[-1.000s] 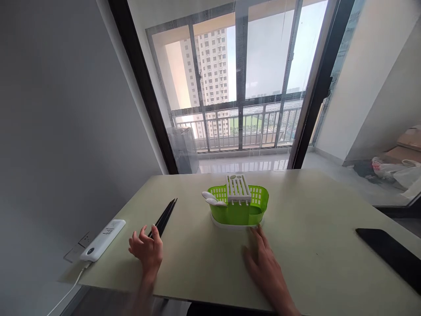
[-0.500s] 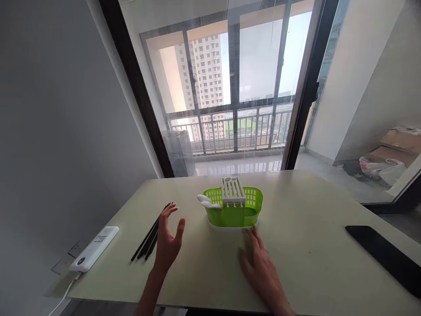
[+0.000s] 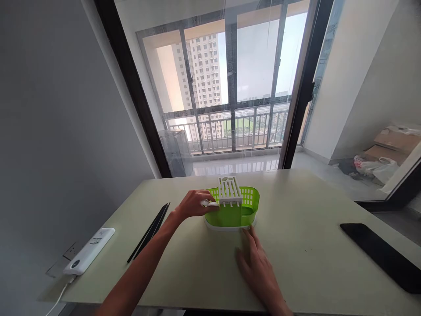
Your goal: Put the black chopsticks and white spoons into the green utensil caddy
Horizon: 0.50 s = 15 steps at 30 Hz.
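Having moved off the black chopsticks at lower left, the left hand now curls about the white spoons in the centre-frame green basket, its closure unclear, while the loosely spread right hand touches the base.

This is looking like a high-rise home — a tall, dark-framed glass door is facing an enclosed, pale-tiled balcony, and a many-windowed beige tower block is rising outside.

head view — forward and down over table
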Tool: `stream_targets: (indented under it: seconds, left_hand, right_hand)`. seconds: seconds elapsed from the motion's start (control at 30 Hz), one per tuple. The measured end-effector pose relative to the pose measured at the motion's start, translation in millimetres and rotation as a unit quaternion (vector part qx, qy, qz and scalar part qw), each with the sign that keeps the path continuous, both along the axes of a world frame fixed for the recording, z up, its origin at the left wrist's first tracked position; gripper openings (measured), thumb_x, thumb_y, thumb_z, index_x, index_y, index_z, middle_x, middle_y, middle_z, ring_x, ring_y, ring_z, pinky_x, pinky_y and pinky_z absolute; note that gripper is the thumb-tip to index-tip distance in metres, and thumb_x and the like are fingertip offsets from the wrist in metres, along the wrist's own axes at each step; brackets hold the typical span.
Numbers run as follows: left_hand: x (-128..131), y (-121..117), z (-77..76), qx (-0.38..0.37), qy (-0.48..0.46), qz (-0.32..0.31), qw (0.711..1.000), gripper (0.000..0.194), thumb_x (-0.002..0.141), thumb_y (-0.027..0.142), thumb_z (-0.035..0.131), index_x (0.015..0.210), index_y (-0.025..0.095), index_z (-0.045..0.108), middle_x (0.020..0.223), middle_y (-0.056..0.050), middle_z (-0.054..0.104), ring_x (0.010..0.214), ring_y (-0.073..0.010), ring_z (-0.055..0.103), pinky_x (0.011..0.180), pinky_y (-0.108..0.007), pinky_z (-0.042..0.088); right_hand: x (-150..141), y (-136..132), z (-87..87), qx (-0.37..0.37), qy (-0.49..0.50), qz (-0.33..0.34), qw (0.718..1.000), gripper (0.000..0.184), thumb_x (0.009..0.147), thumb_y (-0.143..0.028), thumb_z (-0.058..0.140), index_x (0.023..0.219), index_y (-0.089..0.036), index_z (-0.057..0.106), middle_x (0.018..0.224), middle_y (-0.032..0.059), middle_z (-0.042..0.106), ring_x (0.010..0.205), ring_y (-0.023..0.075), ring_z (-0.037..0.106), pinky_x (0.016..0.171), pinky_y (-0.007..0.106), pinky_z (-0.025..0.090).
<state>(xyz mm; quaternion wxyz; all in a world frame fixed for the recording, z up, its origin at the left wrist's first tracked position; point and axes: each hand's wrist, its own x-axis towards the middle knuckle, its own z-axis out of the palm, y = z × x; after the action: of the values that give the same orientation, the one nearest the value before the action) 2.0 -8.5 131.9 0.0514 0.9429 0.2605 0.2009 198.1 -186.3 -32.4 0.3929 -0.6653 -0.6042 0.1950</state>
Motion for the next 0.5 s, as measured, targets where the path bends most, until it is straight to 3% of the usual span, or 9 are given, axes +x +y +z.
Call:
stream_targets:
  seconds: [0.37, 0.5]
  left_hand:
    - [2, 16, -8.8, 0.079, -0.045, -0.067, 0.994, 0.028, 0.096, 0.046, 0.064, 0.095, 0.023, 0.080, 0.094, -0.004, 0.081, 0.079, -0.0164, 0.075, 0.072, -0.024, 0.057]
    - [-7, 12, 4.2, 0.104, -0.110, -0.030, 0.988, 0.022, 0.094, 0.042, 0.068, 0.092, 0.024, 0.080, 0.091, -0.003, 0.080, 0.076, -0.0145, 0.073, 0.071, -0.023, 0.055]
  right_hand:
    - [-1, 5, -2.4, 0.022, 0.003, 0.000, 1.000, 0.061, 0.097, -0.032, 0.043, 0.156, -0.016, 0.034, 0.166, 0.0126, 0.032, 0.149, 0.0272, 0.039, 0.117, 0.045, 0.042]
    - [-2, 7, -2.6, 0.022, 0.005, -0.002, 1.000, 0.063, 0.096, -0.030, 0.043, 0.157, -0.015, 0.033, 0.166, 0.0126, 0.032, 0.149, 0.0276, 0.039, 0.116, 0.045, 0.043]
